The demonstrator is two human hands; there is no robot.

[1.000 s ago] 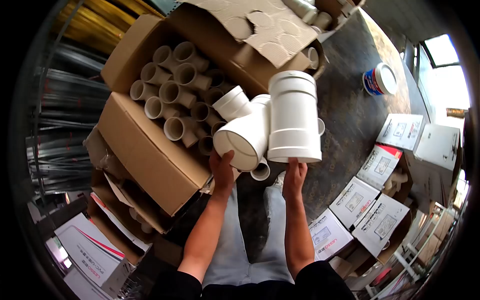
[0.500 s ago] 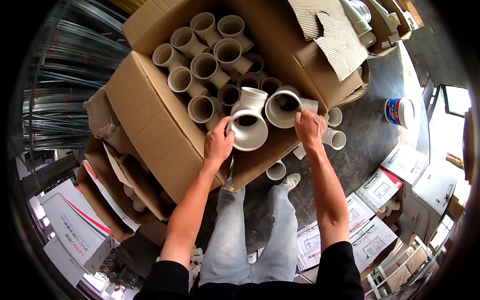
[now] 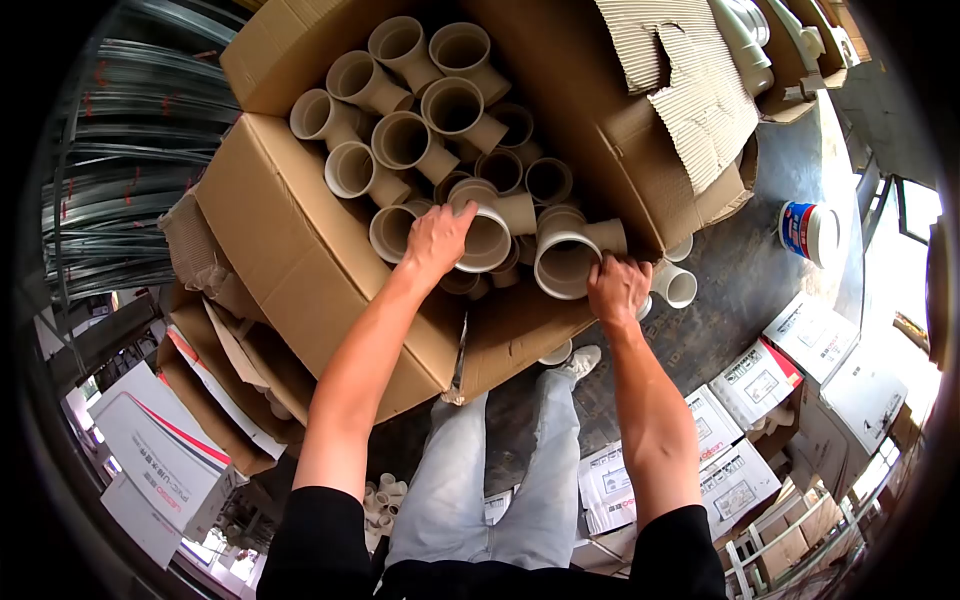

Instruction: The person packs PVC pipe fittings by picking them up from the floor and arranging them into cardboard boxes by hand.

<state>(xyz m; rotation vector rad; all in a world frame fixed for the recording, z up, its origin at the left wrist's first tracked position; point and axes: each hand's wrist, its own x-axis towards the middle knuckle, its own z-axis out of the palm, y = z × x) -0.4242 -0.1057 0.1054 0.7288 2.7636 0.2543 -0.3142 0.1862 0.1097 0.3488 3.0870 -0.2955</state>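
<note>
My left hand [image 3: 437, 242] grips the rim of a white PVC pipe tee [image 3: 487, 243], its wide mouth turned toward me and its branch to the right. My right hand [image 3: 619, 288] is closed on the lower right edge of a second pipe tee [image 3: 565, 268], with the fingers partly inside its mouth. Both tees are over the near part of a large open cardboard box [image 3: 290, 235]. Several more pipe tees [image 3: 403, 140] stand in the box beyond my hands, most with mouths upward.
Loose white fittings [image 3: 678, 288] lie on the dark floor to the right, near a blue-and-white bucket [image 3: 808, 232]. Printed cartons [image 3: 745, 480] line the lower right; more cartons [image 3: 165, 450] stand at lower left. Bundled metal rods [image 3: 150, 150] fill a rack on the left.
My left hand has moved forward with its tee, whose branch has swung to the right. My right hand and its tee have come slightly lower in view, the tee turning toward me.
</note>
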